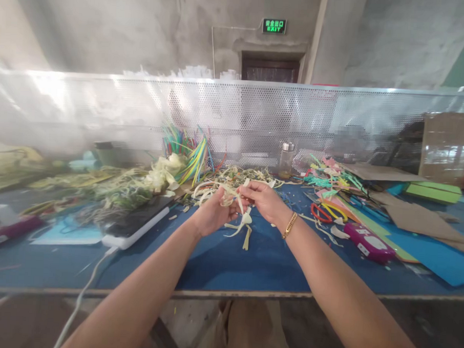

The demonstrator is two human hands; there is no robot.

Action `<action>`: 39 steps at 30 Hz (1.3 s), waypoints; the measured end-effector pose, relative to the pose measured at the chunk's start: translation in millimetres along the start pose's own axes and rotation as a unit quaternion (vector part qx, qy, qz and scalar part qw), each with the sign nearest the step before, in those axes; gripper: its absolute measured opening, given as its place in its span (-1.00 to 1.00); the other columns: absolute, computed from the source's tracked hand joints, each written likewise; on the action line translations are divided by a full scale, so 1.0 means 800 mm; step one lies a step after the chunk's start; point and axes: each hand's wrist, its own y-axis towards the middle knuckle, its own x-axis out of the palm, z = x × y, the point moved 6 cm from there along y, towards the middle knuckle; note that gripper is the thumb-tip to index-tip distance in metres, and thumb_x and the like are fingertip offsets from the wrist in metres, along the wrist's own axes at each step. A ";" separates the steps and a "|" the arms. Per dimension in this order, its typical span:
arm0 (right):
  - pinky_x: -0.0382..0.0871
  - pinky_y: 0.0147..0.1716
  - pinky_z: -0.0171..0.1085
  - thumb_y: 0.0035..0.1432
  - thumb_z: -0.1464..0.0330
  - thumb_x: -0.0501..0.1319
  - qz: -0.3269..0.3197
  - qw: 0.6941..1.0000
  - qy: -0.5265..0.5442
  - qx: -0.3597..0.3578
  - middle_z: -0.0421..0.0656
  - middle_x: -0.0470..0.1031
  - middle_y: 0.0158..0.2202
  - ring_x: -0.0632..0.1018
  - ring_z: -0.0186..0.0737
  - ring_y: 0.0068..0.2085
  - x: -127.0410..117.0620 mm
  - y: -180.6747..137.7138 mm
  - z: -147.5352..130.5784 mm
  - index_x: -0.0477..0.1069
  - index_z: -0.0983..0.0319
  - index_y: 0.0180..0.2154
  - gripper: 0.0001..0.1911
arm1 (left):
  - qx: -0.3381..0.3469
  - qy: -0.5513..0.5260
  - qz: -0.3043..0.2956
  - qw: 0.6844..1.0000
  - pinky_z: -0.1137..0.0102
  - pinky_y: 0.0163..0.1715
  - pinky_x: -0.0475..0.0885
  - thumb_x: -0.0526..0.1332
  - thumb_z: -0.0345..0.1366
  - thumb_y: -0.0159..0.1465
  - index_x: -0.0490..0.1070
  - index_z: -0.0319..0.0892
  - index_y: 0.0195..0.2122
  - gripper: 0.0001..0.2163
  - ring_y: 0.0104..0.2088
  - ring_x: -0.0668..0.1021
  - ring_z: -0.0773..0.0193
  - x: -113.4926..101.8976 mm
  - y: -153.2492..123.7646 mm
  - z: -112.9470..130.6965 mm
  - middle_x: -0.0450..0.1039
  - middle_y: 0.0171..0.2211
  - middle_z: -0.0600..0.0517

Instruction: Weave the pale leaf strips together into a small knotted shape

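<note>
many tangled strands (251, 175) lie beyond the held pale strips (246, 219), scissors (322, 220) right.

A blue-topped counter (243, 277) with a worn, pale front edge runs across the whole width, and along its far edge stands a perforated metal screen (204, 108). Beyond that rises a rough grey wall (208, 19), unevenly plastered, with whitish patches low down. Past the middle of the far edge, a dark door (271, 72) sits recessed beneath a lit green exit sign (274, 26), fed by a thin wire (238, 28). Light glares off the screen towards the far left corner. Below the front edge, a grey floor (187, 321) shows dimly.
</note>
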 end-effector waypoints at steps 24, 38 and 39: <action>0.17 -0.47 -0.34 -0.07 0.17 0.32 0.138 0.987 0.043 0.068 -0.27 0.36 -0.57 0.30 -0.45 -0.55 -0.031 0.000 0.015 0.36 0.23 -0.51 -0.72 | 0.268 0.272 0.239 0.893 0.33 -0.11 0.30 0.38 -0.22 -0.03 0.57 -0.10 -0.27 -0.74 -0.01 0.41 0.09 -0.017 -0.014 0.049 0.46 -0.09 -0.06; 0.03 -0.54 -0.32 -0.04 0.16 0.30 0.104 0.993 -0.047 0.015 -0.33 0.14 -0.65 0.14 -0.43 -0.57 -0.024 0.002 0.008 0.45 0.20 -0.50 -0.77 | 0.119 0.144 0.203 0.961 0.38 -0.41 0.32 0.35 -0.05 -0.03 0.47 -0.19 -0.52 -0.72 -0.42 0.47 0.22 -0.024 -0.005 0.019 0.42 -0.55 0.05; 0.05 -0.52 -0.32 -0.04 0.16 0.30 0.106 0.993 -0.058 0.012 -0.32 0.15 -0.65 0.16 -0.42 -0.57 -0.024 0.001 0.006 0.45 0.20 -0.51 -0.77 | 0.104 0.132 0.198 0.966 0.38 -0.43 0.32 0.35 -0.04 -0.04 0.48 -0.18 -0.51 -0.71 -0.43 0.47 0.22 -0.024 -0.004 0.016 0.42 -0.57 0.05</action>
